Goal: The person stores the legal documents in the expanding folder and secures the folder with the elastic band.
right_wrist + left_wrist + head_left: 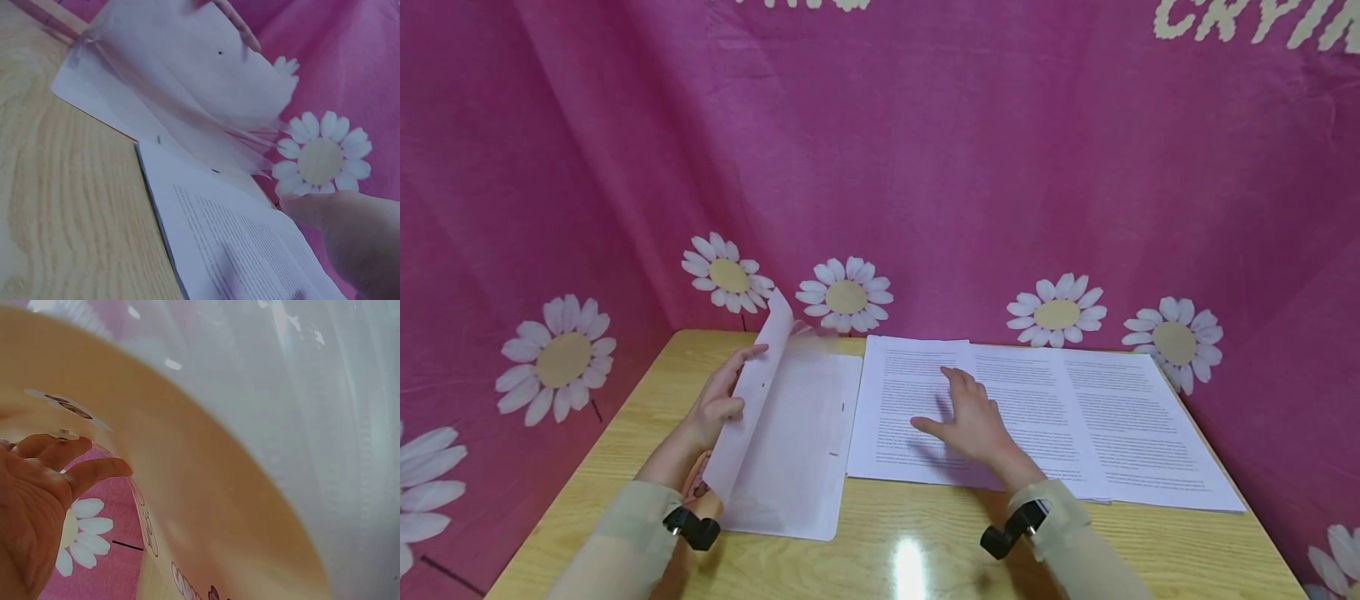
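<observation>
A folder [820, 433] with a pale inside and clear, shiny plastic sheets lies open on the left of the table. Its left cover stands raised and curved, and my left hand [718, 400] holds it by the outer edge. In the left wrist view the tan outside of the cover [206, 469] carries printed cartoon drawings, and the left hand's fingers touch it. Sheets of printed paper [910, 417] lie side by side right of the folder. Above them hovers my right hand [973, 421], fingers spread, holding nothing. Only its thumb [344, 219] shows clearly in the right wrist view.
The wooden table [880, 542] ends at a pink curtain [925, 167] printed with daisies, which hangs behind and along both sides. The paper sheets reach close to the table's right edge [1243, 492]. A dark wrist camera [1015, 529] is strapped on each wrist.
</observation>
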`<state>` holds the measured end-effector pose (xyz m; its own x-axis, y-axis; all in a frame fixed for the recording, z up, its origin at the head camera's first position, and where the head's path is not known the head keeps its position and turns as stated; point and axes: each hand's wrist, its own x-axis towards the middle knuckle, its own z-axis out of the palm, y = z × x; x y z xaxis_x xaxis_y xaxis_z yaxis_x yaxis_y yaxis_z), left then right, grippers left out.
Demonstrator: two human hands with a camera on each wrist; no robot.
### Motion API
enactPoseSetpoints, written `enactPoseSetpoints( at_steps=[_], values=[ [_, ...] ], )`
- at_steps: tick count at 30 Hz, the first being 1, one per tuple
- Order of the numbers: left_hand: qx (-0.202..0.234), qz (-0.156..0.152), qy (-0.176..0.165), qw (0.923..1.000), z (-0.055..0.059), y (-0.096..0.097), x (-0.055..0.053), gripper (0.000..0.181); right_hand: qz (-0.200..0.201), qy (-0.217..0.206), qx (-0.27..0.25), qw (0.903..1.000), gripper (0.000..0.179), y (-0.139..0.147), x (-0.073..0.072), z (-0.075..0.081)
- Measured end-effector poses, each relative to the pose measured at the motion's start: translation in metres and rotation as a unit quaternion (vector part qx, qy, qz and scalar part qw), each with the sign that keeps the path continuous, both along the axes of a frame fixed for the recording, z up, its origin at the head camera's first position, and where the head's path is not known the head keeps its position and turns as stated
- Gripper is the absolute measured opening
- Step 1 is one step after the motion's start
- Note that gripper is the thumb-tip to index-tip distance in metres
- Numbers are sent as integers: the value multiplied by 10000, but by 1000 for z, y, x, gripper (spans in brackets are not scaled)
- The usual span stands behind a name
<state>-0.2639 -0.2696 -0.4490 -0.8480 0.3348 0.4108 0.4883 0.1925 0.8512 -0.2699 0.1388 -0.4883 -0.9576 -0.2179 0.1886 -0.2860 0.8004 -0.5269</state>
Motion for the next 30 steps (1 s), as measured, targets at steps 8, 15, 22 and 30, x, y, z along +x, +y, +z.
enactPoseSetpoints(
  at_steps=[8, 15, 22, 30],
  values=[
    [11, -32, -61, 10000, -1, -2, -1, 91, -321, -212, -252, 9989, 106, 16, -12, -11],
    [20, 28, 45, 10000, -2, -2, -1, 91, -651, -298, -599, 9956, 111, 20, -17, -20],
    [-8, 70, 106, 9999, -2, -1, -1, 91, -1036, -784, -589, 9898, 120, 21, -21, -23],
    [49, 3, -8, 10000, -2, 0, -2, 91, -1174, -1027, -664, 9855, 119, 23, -26, -18]
  ],
)
